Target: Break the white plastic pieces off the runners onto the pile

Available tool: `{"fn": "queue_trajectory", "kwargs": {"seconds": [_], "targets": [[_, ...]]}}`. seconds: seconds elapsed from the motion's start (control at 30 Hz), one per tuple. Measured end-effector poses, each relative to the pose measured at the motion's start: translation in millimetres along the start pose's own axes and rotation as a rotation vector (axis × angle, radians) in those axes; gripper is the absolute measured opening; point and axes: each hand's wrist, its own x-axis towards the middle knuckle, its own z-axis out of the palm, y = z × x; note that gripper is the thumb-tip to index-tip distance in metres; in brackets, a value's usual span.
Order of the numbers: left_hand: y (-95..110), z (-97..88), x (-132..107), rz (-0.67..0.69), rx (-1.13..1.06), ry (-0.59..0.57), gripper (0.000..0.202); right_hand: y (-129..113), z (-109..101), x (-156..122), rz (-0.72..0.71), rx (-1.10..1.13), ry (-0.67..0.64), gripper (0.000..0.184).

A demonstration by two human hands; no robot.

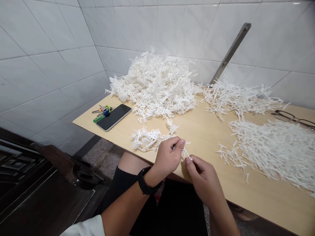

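Head view: the left hand (168, 155), wearing a black wristwatch (145, 180), and the right hand (201, 175) are both closed in tight pinches on a thin white spiky plastic strand (186, 153) running between them. Just beyond the left hand, a small tangled white bundle (145, 139) lies on a pale wooden tabletop (204, 131), with a large white bristly heap (152, 87) farther ahead, and a broad white bristly pile (273, 150) lies past the right hand

White sprigs (152, 85), pale wood table (206, 131), white tiles (137, 29)
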Motion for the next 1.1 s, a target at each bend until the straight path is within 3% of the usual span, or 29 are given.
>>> {"fn": "queue_trajectory", "kwargs": {"seconds": [0.1, 0.23, 0.43, 0.63, 0.8, 1.1], "targets": [[-1.5, 0.8, 1.6, -0.016, 0.005, 0.030, 0.038, -2.2, -1.7, -11.1, -0.023, -0.042, -0.034, 0.040], [-1.3, -0.7, 5.6, -0.020, -0.043, 0.137, 0.036, 1.2, -20.8, -26.0, -0.055, -0.044, -0.115, 0.042], [0.4, -3.5, 4.0, 0.005, -0.080, -0.030, 0.039, 17.1, -46.9, -12.2, -0.063, -0.175, 0.231, 0.027], [-2.1, -2.1, 2.0, 0.025, -0.090, -0.113, 0.038, 2.6, -16.9, 11.1, -0.091, -0.058, 0.092, 0.031], [-1.7, -4.0, 2.7, 0.005, -0.158, -0.114, 0.038, -5.6, 7.9, 12.0, -0.070, 0.104, 0.127, 0.030], [-0.1, -2.5, 1.0, -0.023, -0.114, 0.016, 0.038, -1.1, 3.7, -1.4, 0.012, 0.176, -0.032, 0.042]]}}
